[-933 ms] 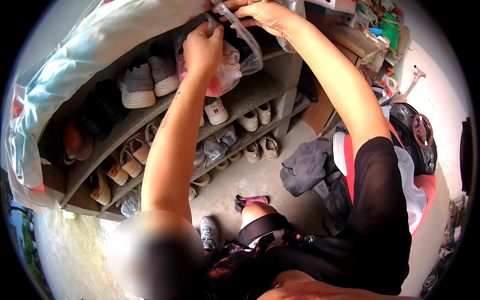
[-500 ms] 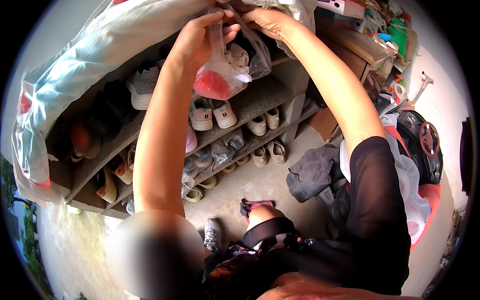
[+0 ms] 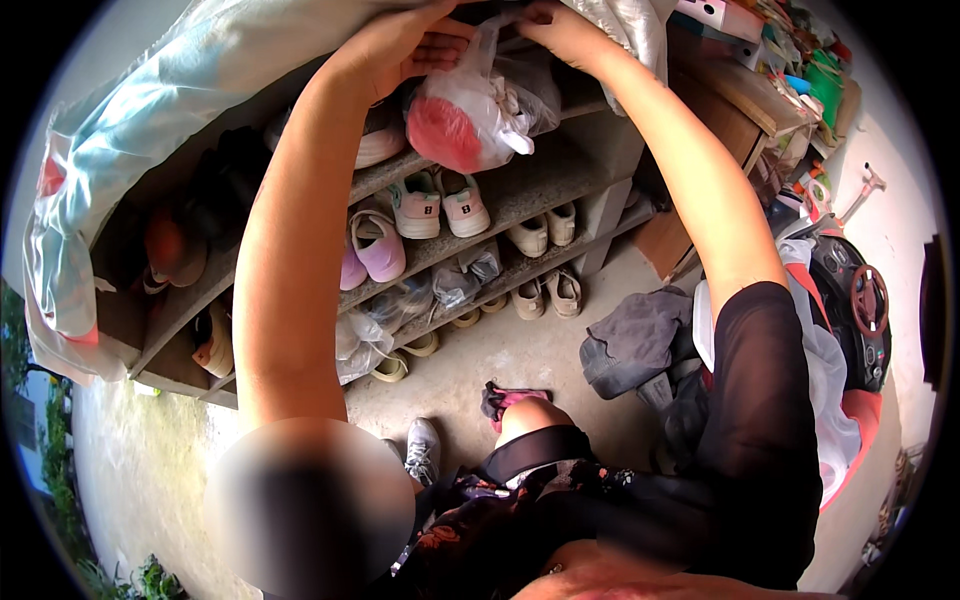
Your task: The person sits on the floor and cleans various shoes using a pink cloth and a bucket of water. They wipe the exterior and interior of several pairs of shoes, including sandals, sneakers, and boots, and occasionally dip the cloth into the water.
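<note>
Bulging below and between the left hand (image 3: 398, 48) and right hand (image 3: 563, 33), a clear plastic bag (image 3: 482, 112) overlaps the upper front edge of the shoe rack (image 3: 558, 178), toward the right corner. The left curls loosely, the right bunches up; whether either grips plastic, I cannot tell.

Both arms stretch toward the upper edge of the shoe rack (image 3: 548, 186), the left arm (image 3: 295, 240) rising steeply, the right arm (image 3: 700, 185) slanting inward. The left hand (image 3: 392, 52) bends rightward, its fingers (image 3: 445, 44) half-curled; the right hand (image 3: 570, 38) points leftward, fingers bent.
</note>
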`<state>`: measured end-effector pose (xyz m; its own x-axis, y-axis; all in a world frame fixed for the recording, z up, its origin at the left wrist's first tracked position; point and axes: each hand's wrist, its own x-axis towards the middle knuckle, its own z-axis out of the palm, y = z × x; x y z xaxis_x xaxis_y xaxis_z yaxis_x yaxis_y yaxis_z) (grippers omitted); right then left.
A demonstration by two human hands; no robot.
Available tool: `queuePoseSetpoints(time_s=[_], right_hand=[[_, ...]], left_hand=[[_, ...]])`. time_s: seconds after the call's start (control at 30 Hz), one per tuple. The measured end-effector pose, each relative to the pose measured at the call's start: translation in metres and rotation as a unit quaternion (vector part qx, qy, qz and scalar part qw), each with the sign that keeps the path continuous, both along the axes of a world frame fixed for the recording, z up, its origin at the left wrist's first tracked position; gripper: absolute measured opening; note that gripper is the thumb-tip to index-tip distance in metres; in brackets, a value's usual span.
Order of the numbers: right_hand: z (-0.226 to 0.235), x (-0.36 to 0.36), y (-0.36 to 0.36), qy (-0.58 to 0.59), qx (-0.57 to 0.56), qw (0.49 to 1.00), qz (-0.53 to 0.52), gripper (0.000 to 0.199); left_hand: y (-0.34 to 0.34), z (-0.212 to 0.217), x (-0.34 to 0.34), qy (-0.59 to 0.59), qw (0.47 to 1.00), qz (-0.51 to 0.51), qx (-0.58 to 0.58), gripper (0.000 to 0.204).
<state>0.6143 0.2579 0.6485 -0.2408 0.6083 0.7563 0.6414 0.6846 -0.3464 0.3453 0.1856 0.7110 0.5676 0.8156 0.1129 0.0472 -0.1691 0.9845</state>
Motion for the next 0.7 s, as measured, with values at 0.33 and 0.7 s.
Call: queuePoseSetpoints(time_s=[0.33,0.7], right_hand=[[-0.028,0.077,0.035,0.292,-0.196,0.935,-0.037,0.025],[-0.054,-0.02,-0.051,-0.107,0.019,0.984,-0.142,0.07]], left_hand=[[0.001,-0.063,0.002,0.109,0.931,-0.001,0.349,0.058],[0.06,-0.127,0.065,0.048,0.875,0.121,0.467,0.064]])
